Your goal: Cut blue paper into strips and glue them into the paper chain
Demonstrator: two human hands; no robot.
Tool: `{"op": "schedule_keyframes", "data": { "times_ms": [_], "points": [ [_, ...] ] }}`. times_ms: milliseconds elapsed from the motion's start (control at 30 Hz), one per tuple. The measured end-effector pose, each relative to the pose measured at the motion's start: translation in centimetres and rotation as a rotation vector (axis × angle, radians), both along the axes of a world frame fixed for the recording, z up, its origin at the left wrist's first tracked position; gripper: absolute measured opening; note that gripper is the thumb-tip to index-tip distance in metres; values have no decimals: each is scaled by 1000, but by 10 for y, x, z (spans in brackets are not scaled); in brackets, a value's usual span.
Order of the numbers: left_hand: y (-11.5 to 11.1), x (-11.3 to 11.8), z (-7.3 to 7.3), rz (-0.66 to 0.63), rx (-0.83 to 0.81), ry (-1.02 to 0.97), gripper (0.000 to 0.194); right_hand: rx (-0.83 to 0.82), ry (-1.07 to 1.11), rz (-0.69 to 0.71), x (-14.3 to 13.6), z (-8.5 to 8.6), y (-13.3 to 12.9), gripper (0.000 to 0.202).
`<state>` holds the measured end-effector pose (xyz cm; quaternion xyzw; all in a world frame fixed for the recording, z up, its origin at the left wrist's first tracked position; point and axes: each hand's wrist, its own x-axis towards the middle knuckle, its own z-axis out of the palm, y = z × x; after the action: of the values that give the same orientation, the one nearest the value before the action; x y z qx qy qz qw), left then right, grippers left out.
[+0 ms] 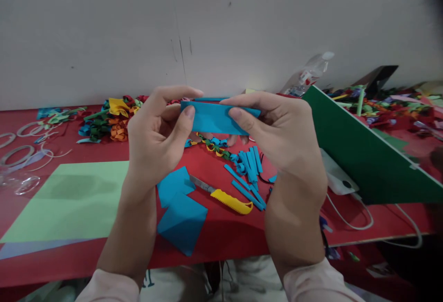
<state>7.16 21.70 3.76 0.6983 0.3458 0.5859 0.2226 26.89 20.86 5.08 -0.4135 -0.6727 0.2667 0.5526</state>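
A folded strip of blue paper is held up level above the table, pinched at both ends. My left hand grips its left end between thumb and fingers. At the right end, the thumb and fingers of my right hand press on it in the same way. Below lie two blue paper pieces and a yellow-handled cutter knife with its blade out. Several narrow blue paper strips are heaped under my right hand, beside a multicoloured paper chain.
Light green sheets and tape rolls lie at left. Coloured paper chains are piled behind. A green board leans at right over a white device with a cable. A plastic bottle stands tilted by the wall.
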Motion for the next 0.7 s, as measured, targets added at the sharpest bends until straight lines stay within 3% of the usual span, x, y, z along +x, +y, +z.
{"op": "schedule_keyframes", "data": {
  "times_ms": [167,233,333,467,700],
  "points": [
    [9,-10,-4,-96,215,176,16,-58,59,46,3,1,-1,16],
    [11,-12,-4,-86,296,229,22,-66,85,76,4,1,-2,14],
    [13,-11,-3,-45,341,223,15,-65,98,128,4,1,-2,12],
    [8,-3,-4,-15,298,98,13,-41,78,155,3,3,-3,13],
    [2,6,-2,-51,21,-129,33,-22,56,139,2,5,-7,24]
  ]
}}
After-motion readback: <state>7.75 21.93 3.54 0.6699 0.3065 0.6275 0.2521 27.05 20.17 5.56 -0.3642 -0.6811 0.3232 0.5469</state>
